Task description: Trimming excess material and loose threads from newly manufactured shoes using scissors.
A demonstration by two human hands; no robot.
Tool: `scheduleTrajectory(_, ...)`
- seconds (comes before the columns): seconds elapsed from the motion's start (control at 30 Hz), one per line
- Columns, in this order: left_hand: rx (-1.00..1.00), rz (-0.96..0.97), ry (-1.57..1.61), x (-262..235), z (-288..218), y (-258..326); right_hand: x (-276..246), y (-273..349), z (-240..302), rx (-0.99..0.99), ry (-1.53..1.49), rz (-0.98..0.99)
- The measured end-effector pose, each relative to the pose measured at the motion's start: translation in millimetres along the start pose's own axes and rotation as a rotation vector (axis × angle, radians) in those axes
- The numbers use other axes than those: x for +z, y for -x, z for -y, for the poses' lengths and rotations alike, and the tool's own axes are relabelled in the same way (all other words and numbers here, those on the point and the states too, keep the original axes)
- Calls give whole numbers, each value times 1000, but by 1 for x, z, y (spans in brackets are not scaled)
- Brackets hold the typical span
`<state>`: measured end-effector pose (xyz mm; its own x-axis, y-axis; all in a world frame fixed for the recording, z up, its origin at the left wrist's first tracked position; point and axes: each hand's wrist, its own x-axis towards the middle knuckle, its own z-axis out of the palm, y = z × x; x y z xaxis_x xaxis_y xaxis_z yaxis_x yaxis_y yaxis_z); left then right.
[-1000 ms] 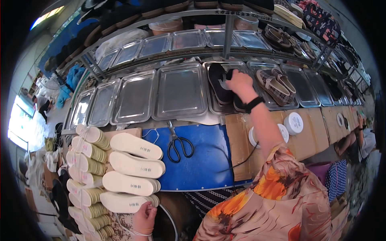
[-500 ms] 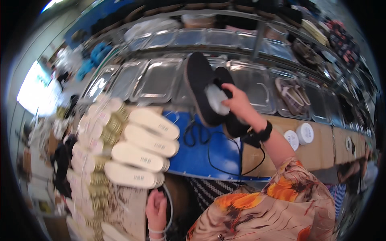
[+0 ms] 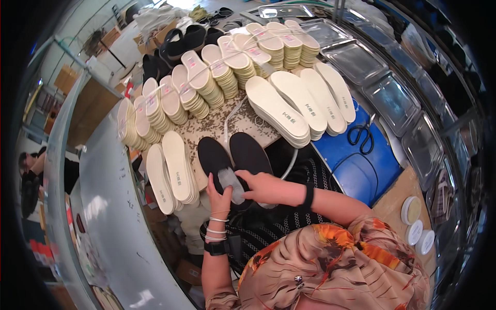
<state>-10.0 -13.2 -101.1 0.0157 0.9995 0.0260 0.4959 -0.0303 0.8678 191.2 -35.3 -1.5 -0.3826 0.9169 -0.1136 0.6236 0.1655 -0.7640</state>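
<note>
A pair of black cloth shoes, the left one (image 3: 213, 155) and the right one (image 3: 251, 154), lies over my lap at the table's near edge, toes pointing away. A whitish translucent piece (image 3: 227, 180) sits in the left shoe's opening. My left hand (image 3: 219, 195) grips the left shoe's opening from the near left, thumb by the whitish piece. My right hand (image 3: 266, 188) reaches across from the right and holds the right shoe at its opening, fingers bent close to the whitish piece. Both heels are partly hidden by my hands. Cream insoles (image 3: 178, 168) lie in stacks just left of the shoes.
Bundled insole stacks (image 3: 201, 77) line the table's far side, with larger cream insoles (image 3: 297, 106) to the right. Black-handled scissors (image 3: 361, 139) lie on a blue board (image 3: 380, 173). Metal trays (image 3: 392, 101) and round white tubs (image 3: 415, 232) stand at right. A person (image 3: 39, 165) is far left.
The view has swung left. The black shoes have come from above the trays down to my lap. My left hand, empty before, now grips one of them along with my right.
</note>
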Motion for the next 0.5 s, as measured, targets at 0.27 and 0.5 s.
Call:
scheduleTrajectory(0.27, -196, -102, 233, -46, -75, 10, -144, 123, -138, 661, 417, -671)
scheduleTrajectory(0.5, -46, 223, -402, -22, -97, 6, -145, 229, -265, 1144, 320, -454)
